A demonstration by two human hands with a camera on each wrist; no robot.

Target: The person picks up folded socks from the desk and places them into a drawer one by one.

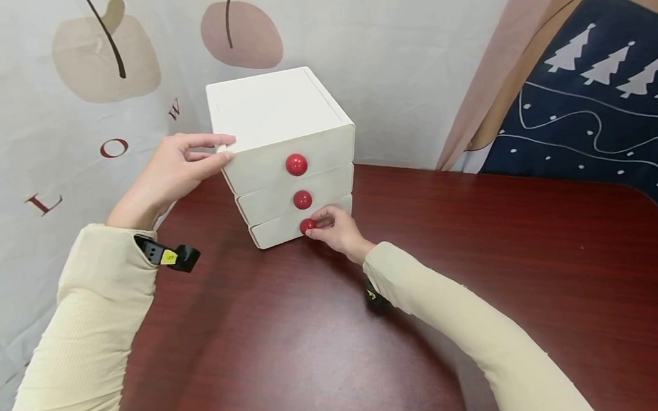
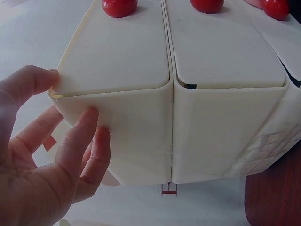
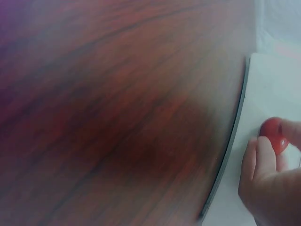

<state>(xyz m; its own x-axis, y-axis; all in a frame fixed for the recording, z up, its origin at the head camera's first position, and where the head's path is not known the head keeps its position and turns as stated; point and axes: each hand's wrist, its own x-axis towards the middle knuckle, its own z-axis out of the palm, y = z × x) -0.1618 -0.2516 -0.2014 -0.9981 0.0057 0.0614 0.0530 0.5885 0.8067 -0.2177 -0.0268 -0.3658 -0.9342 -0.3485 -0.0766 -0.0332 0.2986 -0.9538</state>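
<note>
A white three-drawer cabinet [image 1: 269, 108] stands on the dark red table, its drawers shut and a round red knob on each front. My left hand [image 1: 165, 171] rests at the cabinet's upper left front corner. In the left wrist view, the thumb [image 2: 37, 80] touches the top drawer's front edge, while other fingers lie on the side wall. Thumb and fingers of my right hand [image 1: 336, 231] pinch the bottom knob [image 1: 307, 226], partly covering it. The right wrist view shows this knob [image 3: 273, 132] between the fingertips. Above it sit the middle knob [image 1: 303, 199] and top knob [image 1: 296, 165].
Behind and left of the cabinet hangs a pale curtain [image 1: 399, 56] with fruit shapes and letters. A dark blue cloth [image 1: 595, 120] with white trees hangs at the right. The wooden table [image 1: 506, 232] stretches in front of and right of the cabinet.
</note>
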